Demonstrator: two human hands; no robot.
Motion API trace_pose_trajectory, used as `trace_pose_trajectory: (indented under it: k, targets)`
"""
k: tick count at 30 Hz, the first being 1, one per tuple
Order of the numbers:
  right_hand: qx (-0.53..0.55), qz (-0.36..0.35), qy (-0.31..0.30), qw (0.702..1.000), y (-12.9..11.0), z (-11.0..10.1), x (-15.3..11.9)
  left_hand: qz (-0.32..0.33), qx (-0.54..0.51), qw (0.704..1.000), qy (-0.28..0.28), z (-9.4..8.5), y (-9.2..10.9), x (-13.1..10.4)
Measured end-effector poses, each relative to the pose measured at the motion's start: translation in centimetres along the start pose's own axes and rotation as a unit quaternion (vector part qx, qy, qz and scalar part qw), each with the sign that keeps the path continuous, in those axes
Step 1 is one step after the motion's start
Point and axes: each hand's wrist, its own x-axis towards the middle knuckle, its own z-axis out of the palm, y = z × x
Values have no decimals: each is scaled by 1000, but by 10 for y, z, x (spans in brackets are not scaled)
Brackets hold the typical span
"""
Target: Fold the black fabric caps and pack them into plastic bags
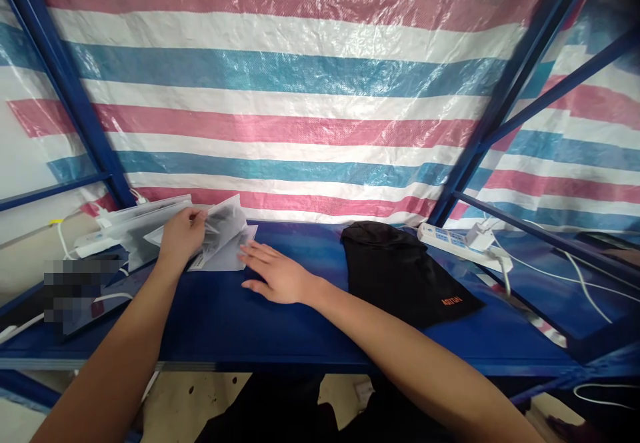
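My left hand (184, 235) is closed in a pinch on the upper part of a translucent plastic bag (225, 226), which stands partly raised and folded at the back left of the blue shelf (300, 333). Flat under it lies another pale, clear sheet or bag (220, 261). My right hand (277, 273) rests low over the shelf with fingers stretched out, its fingertips at the right edge of that sheet; whether they touch it I cannot tell. More frosted bags (145, 219) lean behind my left wrist.
A folded black cloth (400, 283) with orange lettering lies to the right. Behind it sits a white power strip (463, 246) with plugs and cables. Another strip (93, 244) and a dark flat device (95, 303) are at left. Blue frame posts (505, 109) and striped sheeting (290, 69) enclose the shelf.
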Motion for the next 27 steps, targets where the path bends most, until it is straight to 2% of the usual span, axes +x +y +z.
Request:
trace_pose_trajectory:
  k: [3,6,11,14,17,19,20,22,23,25,27]
  targets:
    - [-16,-15,-53,998,-1,9,8,0,79,997,-5,-1,-10,-1]
    - [-24,-4,-70,997,-1,3,6,24,123,992,2,-4,-5,-6]
    - [-77,35,-97,992,-14,-20,-13,15,187,982,9,-11,12,-19]
    - [-59,25,-99,993,-17,-32,-20,21,202,979,27,-10,16,-27]
    - [-41,38,-75,996,-6,-52,-21,72,178,980,60,-4,22,-34]
    - [-101,126,-46,986,9,-71,-23,134,144,977,87,1,31,-37]
    - [-150,194,-34,969,17,-81,-26,171,122,973,92,4,37,-39]
    - [-241,342,-23,908,36,-100,-36,252,65,964,61,11,51,-44]
    - [-271,415,-25,868,45,-108,-42,293,33,955,21,15,59,-48]
    - [-277,530,-65,799,62,-119,-56,365,-25,926,-95,25,72,-60]
    - [-235,584,-123,767,74,-123,-68,409,-59,886,-210,35,82,-75]
